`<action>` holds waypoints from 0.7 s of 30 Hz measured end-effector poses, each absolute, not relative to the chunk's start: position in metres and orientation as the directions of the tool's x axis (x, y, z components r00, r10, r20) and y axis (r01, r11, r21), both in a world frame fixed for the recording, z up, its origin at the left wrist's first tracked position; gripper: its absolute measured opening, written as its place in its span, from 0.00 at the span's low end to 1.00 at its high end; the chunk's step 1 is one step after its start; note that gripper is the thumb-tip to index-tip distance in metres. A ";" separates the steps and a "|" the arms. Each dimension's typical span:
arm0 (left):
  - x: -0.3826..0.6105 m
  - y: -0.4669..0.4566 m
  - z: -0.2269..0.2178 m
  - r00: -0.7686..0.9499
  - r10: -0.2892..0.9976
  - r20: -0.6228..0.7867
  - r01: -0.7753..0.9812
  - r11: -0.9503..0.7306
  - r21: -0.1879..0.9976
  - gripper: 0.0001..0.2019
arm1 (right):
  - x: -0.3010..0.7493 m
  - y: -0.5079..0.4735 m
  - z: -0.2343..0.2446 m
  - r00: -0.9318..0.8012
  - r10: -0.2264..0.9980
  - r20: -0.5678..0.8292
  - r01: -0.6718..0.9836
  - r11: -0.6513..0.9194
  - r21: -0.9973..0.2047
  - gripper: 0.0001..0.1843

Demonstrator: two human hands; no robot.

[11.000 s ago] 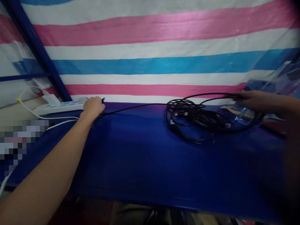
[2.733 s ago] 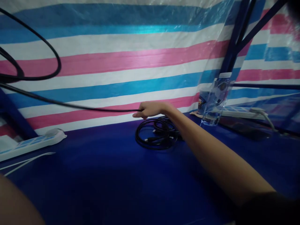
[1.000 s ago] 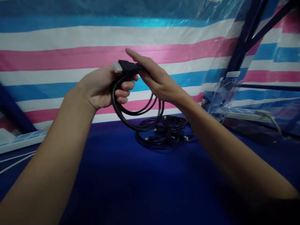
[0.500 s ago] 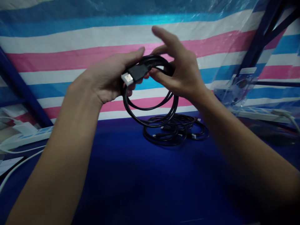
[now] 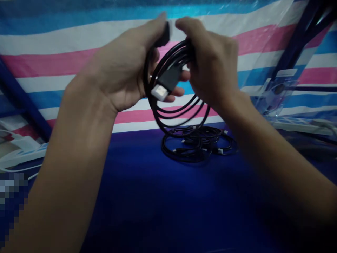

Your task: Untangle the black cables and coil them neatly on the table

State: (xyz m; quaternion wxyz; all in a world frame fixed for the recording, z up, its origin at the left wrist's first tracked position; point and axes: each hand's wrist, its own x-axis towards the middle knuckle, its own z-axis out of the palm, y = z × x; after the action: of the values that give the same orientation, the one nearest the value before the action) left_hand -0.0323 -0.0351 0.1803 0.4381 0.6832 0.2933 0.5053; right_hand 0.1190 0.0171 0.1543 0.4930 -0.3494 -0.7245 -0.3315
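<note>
A coiled black cable (image 5: 155,114) hangs in the air between my two hands. One plug (image 5: 170,79) of it, with a black housing and a pale metal tip, hangs at the front of the coil and looks like HDMI or USB. My right hand (image 5: 210,59) is closed round the top of the loops. Between thumb and fingers, my left hand (image 5: 134,63) pinches a black end piece (image 5: 164,35), blurred by motion. Below, a heap of coiled black cables (image 5: 184,160) with pale-tipped plugs lies on the blue table (image 5: 147,203).
A white power strip (image 5: 23,156) with a plugged-in adapter sits at left, another strip (image 5: 302,124) at right. Beside the latter stands a clear plastic container or bag (image 5: 279,91). Striped sheeting (image 5: 79,66) hangs behind, between dark blue frame posts (image 5: 295,45).
My right hand has closed round the coil's top and moved slightly up. My left hand has let go of the pale-tipped plug and now pinches another end piece higher up.
</note>
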 end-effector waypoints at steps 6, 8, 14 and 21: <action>-0.028 -0.030 0.175 0.346 0.848 0.401 0.179 -0.479 0.860 0.03 | 0.115 0.020 0.155 -0.325 0.259 0.910 0.650 0.760 0.016 0.29; -0.033 -0.023 0.173 0.291 0.814 0.504 0.185 -0.564 0.805 0.04 | 0.122 0.028 0.155 -0.343 0.376 0.861 0.416 0.883 -0.219 0.28; -0.043 -0.003 0.171 0.101 0.578 0.810 -0.053 -0.810 0.585 0.07 | 0.126 0.035 0.158 -0.335 0.692 0.639 -0.068 0.659 -0.749 0.10; -0.060 -0.016 0.128 0.261 0.843 0.471 0.112 -0.511 0.852 0.07 | 0.126 0.006 0.124 -0.398 0.674 0.622 0.031 0.688 -0.725 0.16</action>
State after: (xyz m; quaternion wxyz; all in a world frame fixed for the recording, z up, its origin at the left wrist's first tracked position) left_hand -0.0605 -0.0162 0.1281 0.3614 0.7070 0.3376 0.5055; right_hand 0.1256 0.0064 0.1237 0.4988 -0.2284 -0.7714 0.3225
